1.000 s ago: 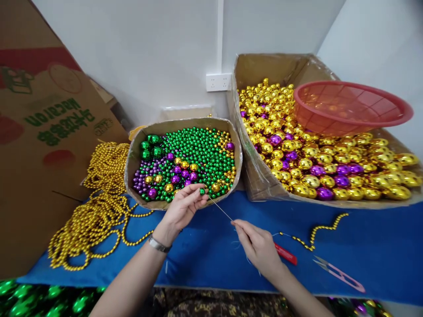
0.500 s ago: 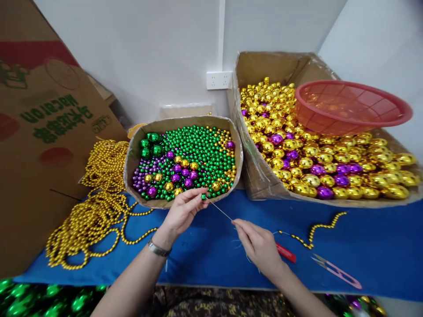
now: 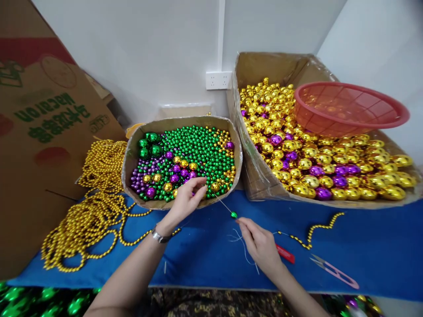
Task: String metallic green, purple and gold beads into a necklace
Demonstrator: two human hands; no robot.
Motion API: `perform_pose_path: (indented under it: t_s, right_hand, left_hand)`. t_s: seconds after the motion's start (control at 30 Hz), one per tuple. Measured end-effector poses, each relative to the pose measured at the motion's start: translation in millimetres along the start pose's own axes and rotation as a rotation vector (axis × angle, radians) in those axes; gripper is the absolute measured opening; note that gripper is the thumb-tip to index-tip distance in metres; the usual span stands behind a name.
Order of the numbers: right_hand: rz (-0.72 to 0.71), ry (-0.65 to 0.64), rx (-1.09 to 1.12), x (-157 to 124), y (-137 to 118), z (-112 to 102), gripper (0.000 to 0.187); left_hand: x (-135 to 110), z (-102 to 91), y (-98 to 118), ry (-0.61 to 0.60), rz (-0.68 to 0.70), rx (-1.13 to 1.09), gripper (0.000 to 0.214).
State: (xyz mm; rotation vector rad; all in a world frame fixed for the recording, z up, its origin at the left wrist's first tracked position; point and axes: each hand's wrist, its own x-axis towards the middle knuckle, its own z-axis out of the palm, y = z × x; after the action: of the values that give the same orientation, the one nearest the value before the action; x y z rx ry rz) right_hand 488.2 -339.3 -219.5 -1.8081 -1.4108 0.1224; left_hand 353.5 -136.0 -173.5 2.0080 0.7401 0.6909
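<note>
My right hand (image 3: 259,242) pinches a thin needle (image 3: 224,204) that points up and left, in front of the box. A shiny green bead (image 3: 234,215) sits on the needle close to my fingertips. White thread (image 3: 245,251) trails beside this hand over the blue cloth. My left hand (image 3: 187,200) reaches over the near rim of the smaller bead box (image 3: 238,169), thumb and forefinger apart, with nothing visible between them. Its other fingers are partly hidden. Below it in the box lie small green beads (image 3: 198,145) with larger purple and gold ones.
Gold bead strands (image 3: 89,220) lie heaped at left by a tall carton (image 3: 29,176). At right stand a large box (image 3: 256,185) of gold and purple beads and a red basket (image 3: 350,127). Pink thread snips (image 3: 340,273), a red strip (image 3: 284,254) and a short gold strand (image 3: 309,235) rest nearby.
The green bead has passed from my left fingertips onto the needle, down near my right hand. My left hand has let go of it and shifted slightly up toward the box's beads.
</note>
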Motion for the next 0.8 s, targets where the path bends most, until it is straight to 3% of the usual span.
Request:
perform_pose_path:
  t_s: [0.13,0.23,0.3,0.4,0.57,0.67,0.8]
  right_hand:
    - [-0.006,0.027,-0.038,0,5,2,0.023]
    - [-0.010,0.051,-0.050,-1,7,3,0.025]
    - [-0.020,0.067,-0.060,-1,8,1,0.026]
    - [-0.091,0.098,-0.101,-2,12,-3,0.025]
    - [-0.203,0.098,-0.182,-3,15,-5,0.022]
    - [-0.231,0.088,-0.203,-2,13,-3,0.021]
    - [-0.244,0.080,-0.235,-3,13,-1,0.021]
  left_hand:
    - [27,18.8,-6,-0.157,0.196,0.553,0.035]
    - [38,28.9,-4,-0.263,0.193,0.703,0.026]
    - [38,27.2,-2,-0.275,0.191,0.602,0.024]
    - [27,14.6,3,-0.264,0.172,0.232,0.028]
    - [-1,-3.5,7,-0.272,0.007,-0.309,0.038]
    - [-13,-7.6,5,-0.240,-0.047,-0.460,0.036]
    - [-21,-11.2,2,-0.227,-0.088,-0.502,0.031]
